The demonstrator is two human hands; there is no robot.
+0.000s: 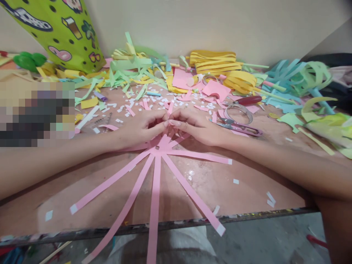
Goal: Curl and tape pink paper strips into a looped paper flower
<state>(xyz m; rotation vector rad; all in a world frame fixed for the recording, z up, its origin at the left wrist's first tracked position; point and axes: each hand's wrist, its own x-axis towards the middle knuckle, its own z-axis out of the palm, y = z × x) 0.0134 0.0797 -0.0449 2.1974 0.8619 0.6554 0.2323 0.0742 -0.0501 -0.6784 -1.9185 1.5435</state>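
A star of pink paper strips point(156, 183) lies spread on the table, its arms fanning out from a centre with a small hole. Several strip ends carry white pieces, and two arms hang past the near edge. Just behind the centre, my left hand point(140, 126) and my right hand point(195, 126) meet with thumbs and fingertips pinched together. Both are closed on a pink paper strip, part of which stands up between them. The exact grip is covered by the fingers. Scissors point(242, 128) with pinkish handles lie beside my right hand, close to a roll of clear tape point(239, 113).
Paper scraps point(132, 69) in green and yellow heap along the wall. Yellow paper-strip ornaments on sticks point(217, 62) and blue ones point(286, 75) lie at the back. A green patterned bag point(66, 33) stands back left. White bits dot the table point(189, 194).
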